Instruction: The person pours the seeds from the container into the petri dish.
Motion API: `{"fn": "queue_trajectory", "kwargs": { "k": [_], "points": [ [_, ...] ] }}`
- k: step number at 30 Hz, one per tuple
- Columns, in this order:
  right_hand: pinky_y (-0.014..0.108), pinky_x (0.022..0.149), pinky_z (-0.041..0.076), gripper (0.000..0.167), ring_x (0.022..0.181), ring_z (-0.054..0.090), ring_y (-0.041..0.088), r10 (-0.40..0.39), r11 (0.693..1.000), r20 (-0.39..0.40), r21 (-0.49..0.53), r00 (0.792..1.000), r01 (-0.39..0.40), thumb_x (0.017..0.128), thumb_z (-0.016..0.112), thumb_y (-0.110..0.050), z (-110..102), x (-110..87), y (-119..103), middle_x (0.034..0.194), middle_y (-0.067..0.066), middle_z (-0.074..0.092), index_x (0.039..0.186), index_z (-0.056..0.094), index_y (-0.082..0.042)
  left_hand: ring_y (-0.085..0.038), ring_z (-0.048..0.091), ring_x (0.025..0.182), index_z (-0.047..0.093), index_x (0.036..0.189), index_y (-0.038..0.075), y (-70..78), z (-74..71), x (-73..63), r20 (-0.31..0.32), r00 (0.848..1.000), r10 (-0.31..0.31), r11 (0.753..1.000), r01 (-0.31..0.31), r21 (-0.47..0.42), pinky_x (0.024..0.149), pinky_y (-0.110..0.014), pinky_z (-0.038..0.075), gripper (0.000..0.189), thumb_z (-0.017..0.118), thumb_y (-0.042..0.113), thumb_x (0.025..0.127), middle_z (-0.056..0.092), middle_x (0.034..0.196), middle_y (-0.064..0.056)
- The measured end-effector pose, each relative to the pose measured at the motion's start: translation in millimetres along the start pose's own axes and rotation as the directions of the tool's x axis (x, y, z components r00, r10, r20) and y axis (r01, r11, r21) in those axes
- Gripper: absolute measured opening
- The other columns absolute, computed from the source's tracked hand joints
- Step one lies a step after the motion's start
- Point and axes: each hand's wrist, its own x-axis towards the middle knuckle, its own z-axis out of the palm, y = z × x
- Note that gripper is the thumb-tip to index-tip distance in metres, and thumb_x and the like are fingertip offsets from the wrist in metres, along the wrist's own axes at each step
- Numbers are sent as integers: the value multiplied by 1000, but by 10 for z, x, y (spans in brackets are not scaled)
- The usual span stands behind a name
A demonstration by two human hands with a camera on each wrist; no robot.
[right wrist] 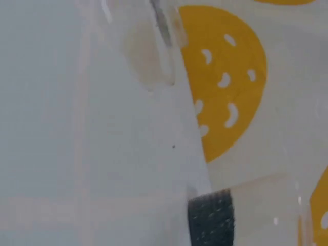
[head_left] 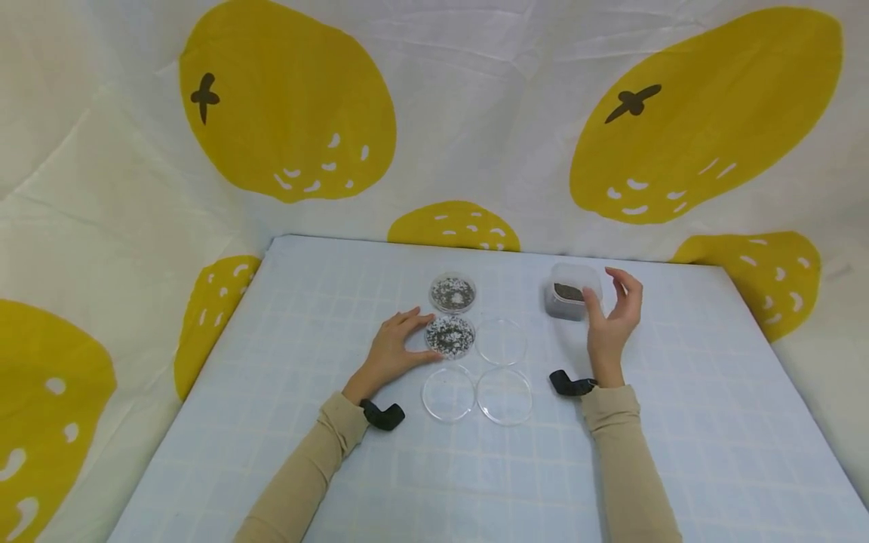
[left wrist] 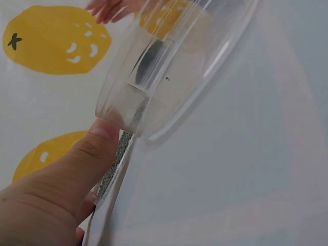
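Observation:
My left hand [head_left: 394, 348] holds a clear petri dish [head_left: 450, 336] of black and white granules between thumb and fingers, at its left side. In the left wrist view the thumb [left wrist: 100, 136] lies against clear plastic, with dark grains beneath. Just behind stands another petri dish [head_left: 452, 292] of similar speckled granules. To the right, my right hand [head_left: 614, 324] has its thumb and fingers spread beside a clear square tub [head_left: 563, 308], the thumb at its right edge. Dark granules [right wrist: 211, 218] lie in the tub. Whether the thumb touches it cannot be told.
Three clear dishes sit in front and to the right: one at right [head_left: 501, 341], one front left [head_left: 449, 394] and one front right [head_left: 505, 396]. The pale checked tabletop [head_left: 434, 475] ends at a white cloth [head_left: 468, 98] with yellow fruit prints.

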Motion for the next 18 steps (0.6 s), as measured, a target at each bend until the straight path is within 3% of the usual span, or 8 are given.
{"fn": "queue_trajectory", "kwargs": {
  "k": [3,6,8,9,11,14,16,18],
  "points": [
    [43,110,37,41,116,51,32,-45,999,53,-10,998,46,79,73,10,58,50,-104,116,29,56,116,57,19,-34,38,141,58,140,22,16,1,7,1,1000,0,1000,0,-3,118,-54,24,77,85,50,73,44,152,-12],
    [39,108,39,40,114,53,32,-37,999,192,-31,981,44,79,74,10,114,90,-206,114,32,58,115,59,18,-34,38,140,59,140,22,26,-7,7,0,1000,1,1000,-1,-3,118,-54,24,77,85,50,73,44,152,-13],
    [34,106,41,39,111,55,35,-2,997,330,-69,944,27,79,74,12,150,106,-284,113,33,59,115,59,18,-34,38,141,59,140,22,29,-8,8,3,1000,2,1000,-2,-2,118,-54,23,78,85,50,73,44,152,-13],
    [32,105,42,40,110,55,36,26,995,406,-103,913,17,79,75,12,171,108,-326,114,33,60,115,60,17,-34,38,141,59,140,22,31,-8,9,4,1000,1,1000,-1,-3,118,-54,23,78,85,50,72,44,152,-13],
    [29,103,44,42,109,56,39,97,984,557,-176,825,3,79,76,12,220,104,-405,115,30,62,118,60,14,-33,37,141,58,140,22,32,-7,7,8,1000,-6,1000,6,-2,118,-54,23,78,85,50,72,44,152,-12],
    [34,104,45,46,112,56,40,214,965,734,-261,644,-23,81,77,6,287,71,-463,121,25,62,124,59,10,-34,36,142,58,141,23,33,-5,6,16,1000,-15,1000,15,-1,118,-55,23,78,85,51,73,43,153,-12],
    [45,107,42,50,117,54,43,260,960,813,-274,521,-52,83,76,4,316,35,-429,127,25,59,128,56,10,-35,36,142,58,141,23,37,-8,1,15,1000,-19,1000,19,-2,118,-56,23,78,85,51,73,43,153,-12],
    [52,110,37,55,122,51,43,295,954,859,-285,419,-89,83,77,3,314,-13,-329,132,25,56,131,53,10,-35,36,142,58,140,23,41,-10,-1,14,1000,-20,1000,20,-7,118,-56,23,78,85,51,73,43,153,-12]
  ]
}}
